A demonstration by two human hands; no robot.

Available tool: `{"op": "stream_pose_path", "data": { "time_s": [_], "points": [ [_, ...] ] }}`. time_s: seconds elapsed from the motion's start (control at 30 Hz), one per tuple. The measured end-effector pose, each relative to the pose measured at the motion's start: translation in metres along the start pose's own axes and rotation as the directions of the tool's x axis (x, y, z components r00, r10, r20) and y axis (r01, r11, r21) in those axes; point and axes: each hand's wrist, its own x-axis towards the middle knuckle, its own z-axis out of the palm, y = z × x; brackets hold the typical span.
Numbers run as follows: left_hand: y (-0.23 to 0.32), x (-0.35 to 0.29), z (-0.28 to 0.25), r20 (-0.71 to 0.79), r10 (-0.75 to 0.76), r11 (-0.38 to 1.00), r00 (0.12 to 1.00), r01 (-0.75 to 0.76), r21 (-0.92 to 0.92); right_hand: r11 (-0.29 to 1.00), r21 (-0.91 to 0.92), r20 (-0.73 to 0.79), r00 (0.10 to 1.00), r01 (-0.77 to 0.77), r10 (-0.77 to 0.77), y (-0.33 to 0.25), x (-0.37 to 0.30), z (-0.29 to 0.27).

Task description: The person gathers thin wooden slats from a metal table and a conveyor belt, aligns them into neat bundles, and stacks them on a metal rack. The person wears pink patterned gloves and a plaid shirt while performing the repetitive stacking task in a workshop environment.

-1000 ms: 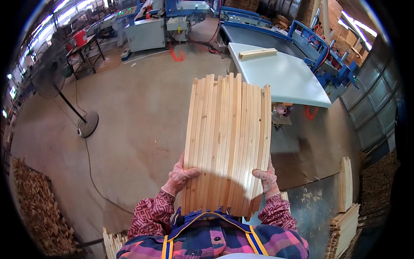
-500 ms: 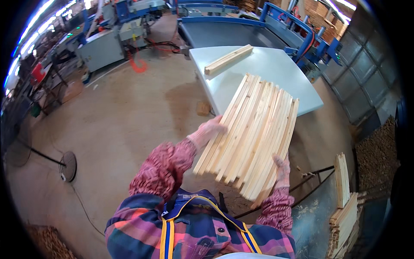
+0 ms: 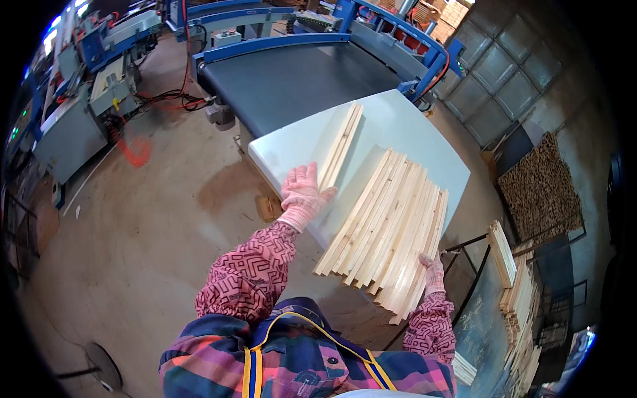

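Head view: a gloved left hand (image 3: 304, 192) rests, fingers spread, on a short stack of pale slats (image 3: 341, 146) lying on a white table (image 3: 405, 126). The right hand (image 3: 432, 268) grips the near corner of a wide bundle of wooden slats (image 3: 388, 229) overhanging the table's edge. Blue machinery (image 3: 391, 40) stands behind; more slat piles (image 3: 514, 298) lean at right, above a dusty concrete floor (image 3: 159, 219).

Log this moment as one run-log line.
left hand: on small slat stack | right hand: holding near end of wide slat bundle | bundle: partly on white table, near end overhanging
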Motion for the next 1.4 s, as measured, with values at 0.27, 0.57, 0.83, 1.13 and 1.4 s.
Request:
{"op": "stream_pose_path", "data": {
  "time_s": [0.27, 0.57, 0.83, 1.13, 1.4],
  "points": [
    [0.002, 0.14, -0.029, 0.421, 0.09, 0.989, 0.903, -0.031, -0.146, 0.99, -0.142, -0.026, 1.0, 0.003, -0.007, -0.026, 0.162, 0.086],
    [-0.158, 0.427, -0.057, 0.303, -0.014, 0.997, 0.953, -0.008, 0.072, 0.949, -0.234, 0.163, 0.971, 0.209, -0.174, -0.017, 0.372, 0.414],
    [-0.318, 0.563, -0.095, 0.04, -0.227, 0.956, 0.973, 0.215, 0.202, 0.961, -0.263, 0.147, 0.988, 0.087, -0.049, 0.022, 0.412, 0.71],
    [-0.227, 0.482, -0.09, -0.325, 0.704, 0.572, 0.631, -0.776, -0.266, 0.655, -0.729, 0.233, 0.972, 0.199, -0.036, -0.041, 0.38, 0.729],
    [-0.176, 0.299, -0.08, -0.371, 0.888, 0.065, 0.27, -0.875, -0.48, 0.07, 0.567, -0.621, 0.482, 0.821, -0.618, 0.057, 0.157, 0.739]
  ]
}}
